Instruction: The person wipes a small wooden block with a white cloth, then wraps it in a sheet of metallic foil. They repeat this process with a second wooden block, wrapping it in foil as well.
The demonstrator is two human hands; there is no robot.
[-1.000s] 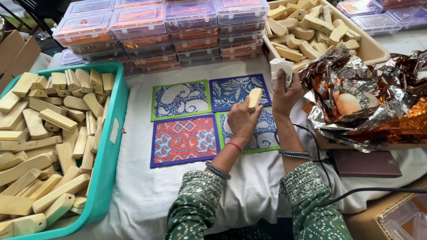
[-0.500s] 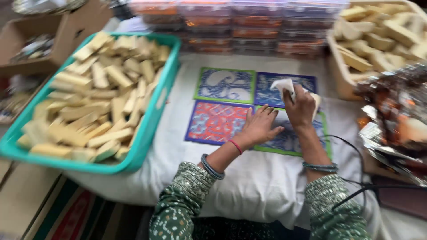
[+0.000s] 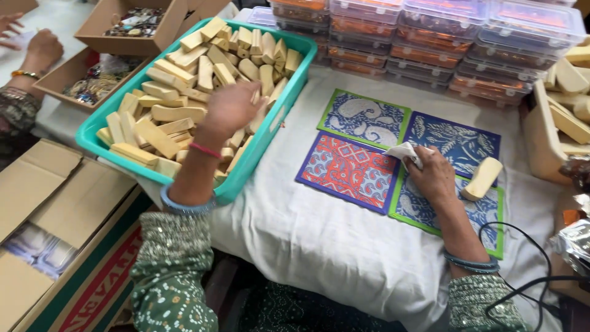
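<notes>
My left hand (image 3: 230, 109) reaches into the teal tray (image 3: 258, 161) at the left, fingers down among several pale wooden blocks (image 3: 161, 113); whether it grips one I cannot tell. My right hand (image 3: 433, 175) rests on the patterned mats, closed on a crumpled white cloth (image 3: 405, 151). One wooden block (image 3: 482, 178) lies loose on the green-edged blue mat (image 3: 485, 212), just right of my right hand. The red and blue mat (image 3: 347, 169) lies left of that hand.
Stacked clear lidded boxes (image 3: 430, 43) line the back. A beige bin of wooden pieces (image 3: 568, 117) stands at right, with foil (image 3: 574, 240) and a black cable (image 3: 522, 286) below. Cardboard boxes (image 3: 117, 37) and another person's hand (image 3: 40, 49) are at left.
My left hand has left the mats and swung left into the teal tray. The wooden block it held a second ago now lies on the mat. The view has turned left.
</notes>
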